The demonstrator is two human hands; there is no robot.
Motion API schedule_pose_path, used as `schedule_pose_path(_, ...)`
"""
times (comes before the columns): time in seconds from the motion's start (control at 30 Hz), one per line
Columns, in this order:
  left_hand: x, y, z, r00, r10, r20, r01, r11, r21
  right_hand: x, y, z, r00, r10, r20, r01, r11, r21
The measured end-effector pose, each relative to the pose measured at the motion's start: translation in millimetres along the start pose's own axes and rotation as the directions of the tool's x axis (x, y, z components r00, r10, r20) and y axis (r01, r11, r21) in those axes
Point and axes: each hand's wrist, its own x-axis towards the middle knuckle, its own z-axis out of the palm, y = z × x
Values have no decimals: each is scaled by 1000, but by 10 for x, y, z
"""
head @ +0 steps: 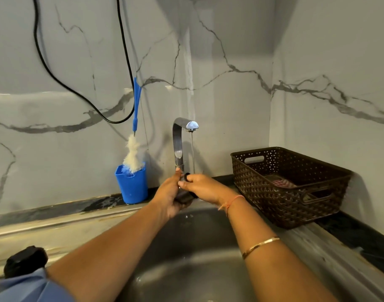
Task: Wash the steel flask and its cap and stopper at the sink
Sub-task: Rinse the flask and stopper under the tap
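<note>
Here the left hand (170,198) curls round the lower end of a dark piece (185,197), which part of the flask I cannot tell. Its long axis stands near upright, the right hand (202,186) pinches its top, and the water stream (193,153) falls just right of that.

One wide-angle view is taken from the person's head, directed forward and down into the sink (197,258). The left hand (168,194) and right hand (203,186) are seen near, at mid-frame under the tap (178,138); the wall corner (271,83) is faced beyond.
</note>
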Motion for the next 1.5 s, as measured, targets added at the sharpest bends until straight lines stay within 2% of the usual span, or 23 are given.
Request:
schedule_pose_path(0.07, 24, 8, 10, 1000, 1, -3, -1, 1000, 22, 6, 30, -52, 1000, -1, 8, 1, 997, 79)
schedule_pose_path(0.17, -20, -68, 98, 1000, -16, 25, 18, 998, -52, 14, -63, -45, 995, 12, -96, -32, 978, -207)
schedule_pose_path(0.2, -24, -86, 119, 999, -22, 39, 25, 996, -86, 16, -69, -39, 995, 11, -102, -31, 981, -192)
schedule_pose_path(0.27, -17, -67, 122, 996, -48, 77, 57, 992, -115, -15, -6, -72, 997, 7, -75, -4, 999, 42)
schedule_pose_path(0.37, -34, -14, 111, 985, -97, 142, 103, 994, -35, -77, 120, -195, 998, 50, -42, -29, 914, 405)
schedule_pose_path(0.53, -77, -74, 170, 991, 11, 135, -43, 971, 236, -22, 255, -178, 967, 252, -48, -135, 661, 738)
schedule_pose_path(0.6, -94, -72, 203, 990, 60, 129, -97, 948, 304, 28, 247, -131, 943, 321, -83, -139, 610, 780)
schedule_pose_path(0.63, -98, -71, 215, 990, 79, 116, -112, 944, 309, 69, 222, -80, 927, 341, -157, -112, 651, 751)
schedule_pose_path(0.7, -104, -76, 235, 993, 90, 78, -108, 956, 274, 179, 165, 84, 854, 306, -422, -68, 869, 491)
schedule_pose_path(0.77, -89, -66, 223, 995, 96, -3, -94, 975, 203, 219, 167, 234, 734, 38, -678, -15, 999, 39)
schedule_pose_path(0.8, -77, -56, 198, 994, 95, -50, -86, 984, 153, 200, 175, 272, 692, -162, -704, 51, 983, -176)
schedule_pose_path(0.83, -74, -44, 171, 993, 89, -83, -81, 992, 97, 170, 185, 297, 689, -347, -637, 119, 920, -373)
schedule_pose_path(0.9, -80, -38, 117, 991, 89, -96, -87, 996, 20, 147, 243, 349, 710, -541, -451, 195, 766, -612)
schedule_pose_path(0.93, -89, -53, 103, 992, 107, -71, -105, 994, 21, 120, 246, 349, 709, -554, -436, 199, 750, -630)
schedule_pose_path(1.0, -106, -99, 111, 987, 159, 30, -161, 984, 70, 69, 225, 326, 704, -433, -563, 118, 853, -508)
schedule_pose_path(1.07, -130, -133, 140, 973, 192, 130, -211, 965, 153, 58, 213, 240, 755, -67, -653, -73, 980, -184)
schedule_pose_path(1.13, -167, -168, 147, 952, 222, 209, -270, 933, 239, 97, 226, 102, 783, 290, -550, -254, 957, 143)
schedule_pose_path(1.2, -186, -226, 121, 930, 253, 267, -333, 886, 322, 97, 231, 10, 805, 401, -438, -328, 915, 233)
schedule_pose_path(1.27, -181, -283, 84, 918, 273, 287, -365, 865, 345, 93, 223, 1, 812, 384, -440, -331, 923, 195)
schedule_pose_path(1.33, -183, -279, 90, 930, 278, 240, -343, 890, 301, 76, 231, 41, 808, 197, -556, -277, 959, -62)
schedule_pose_path(1.37, -175, -241, 103, 947, 256, 192, -299, 921, 250, 59, 240, 70, 798, -16, -602, -210, 929, -303)
schedule_pose_path(1.43, -150, -122, 106, 980, 155, 121, -170, 978, 119, 20, 278, 104, 738, -475, -480, -20, 695, -718)
schedule_pose_path(1.5, -154, -2, 88, 994, 27, 102, -36, 996, 84, 11, 290, 59, 705, -612, -358, 72, 565, -822)
